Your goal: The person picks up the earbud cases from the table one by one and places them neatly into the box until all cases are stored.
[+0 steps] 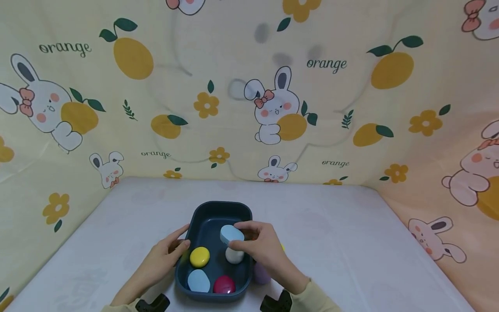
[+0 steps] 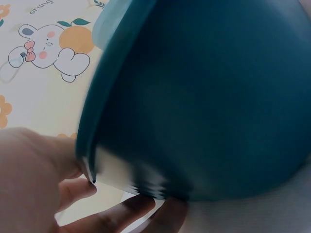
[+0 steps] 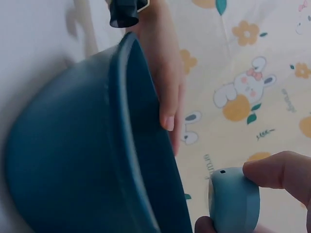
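A deep dark blue tray [image 1: 208, 216] with rounded corners stands on the white table. At its left side my left hand [image 1: 160, 258] grips it, thumb at the rim and fingertips against the outer wall. Over the tray, my right hand [image 1: 265, 245] pinches a light blue rounded piece [image 1: 231, 234] between thumb and fingers; in the right wrist view a small dark hole shows in the piece [image 3: 234, 200]. Below it in the tray sits a white round piece [image 1: 234, 256], partly covered. A yellow disc [image 1: 200, 257], another light blue piece [image 1: 199, 281] and a magenta one [image 1: 224, 284] lie inside too.
Just right of the tray lies a purple piece [image 1: 261, 274], partly behind my right hand. A bit of something yellow [image 1: 283, 248] peeks out beside that hand. Patterned cloth [image 1: 234, 130] with rabbits and oranges walls the table at the back and sides.
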{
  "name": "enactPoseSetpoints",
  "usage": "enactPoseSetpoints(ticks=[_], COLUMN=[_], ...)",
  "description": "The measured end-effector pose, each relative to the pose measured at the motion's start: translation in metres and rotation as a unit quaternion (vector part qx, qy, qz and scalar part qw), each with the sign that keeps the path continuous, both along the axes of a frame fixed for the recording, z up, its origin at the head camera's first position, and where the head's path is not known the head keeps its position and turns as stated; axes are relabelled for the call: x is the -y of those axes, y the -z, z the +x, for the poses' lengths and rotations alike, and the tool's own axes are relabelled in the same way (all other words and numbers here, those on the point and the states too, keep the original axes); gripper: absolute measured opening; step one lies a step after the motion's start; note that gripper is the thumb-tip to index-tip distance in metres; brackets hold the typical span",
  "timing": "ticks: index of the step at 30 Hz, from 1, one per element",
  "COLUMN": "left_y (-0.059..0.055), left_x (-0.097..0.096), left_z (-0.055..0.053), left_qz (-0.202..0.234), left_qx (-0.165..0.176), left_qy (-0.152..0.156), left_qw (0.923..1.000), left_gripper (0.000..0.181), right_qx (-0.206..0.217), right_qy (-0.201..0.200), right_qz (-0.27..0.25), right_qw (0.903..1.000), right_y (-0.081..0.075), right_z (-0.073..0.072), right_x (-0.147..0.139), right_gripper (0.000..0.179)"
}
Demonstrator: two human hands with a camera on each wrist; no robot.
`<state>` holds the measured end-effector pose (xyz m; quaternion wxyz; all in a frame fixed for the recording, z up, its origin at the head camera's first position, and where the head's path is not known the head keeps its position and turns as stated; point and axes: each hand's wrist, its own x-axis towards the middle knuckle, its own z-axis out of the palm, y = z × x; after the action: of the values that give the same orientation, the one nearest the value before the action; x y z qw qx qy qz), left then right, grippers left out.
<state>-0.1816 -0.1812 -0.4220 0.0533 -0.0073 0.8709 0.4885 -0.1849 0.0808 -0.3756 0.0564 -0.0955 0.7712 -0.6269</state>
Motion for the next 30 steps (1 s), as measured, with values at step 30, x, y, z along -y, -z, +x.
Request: enactPoseSetpoints(ticks=[30], left_y=[-0.001], left_x=[-0.001], left_z=[-0.001], left_qz=[0.004], left_qx=[0.001], left_qy=[0.003], left_qw=[1.0], left_gripper=[0.057], right_qx=[-0.006], right_qy=[-0.078], right_qz=[0.088], right_qw=[0.993], right_y=[0.005], right_z=[0.004], right_x=[0.014], right_gripper=[0.034])
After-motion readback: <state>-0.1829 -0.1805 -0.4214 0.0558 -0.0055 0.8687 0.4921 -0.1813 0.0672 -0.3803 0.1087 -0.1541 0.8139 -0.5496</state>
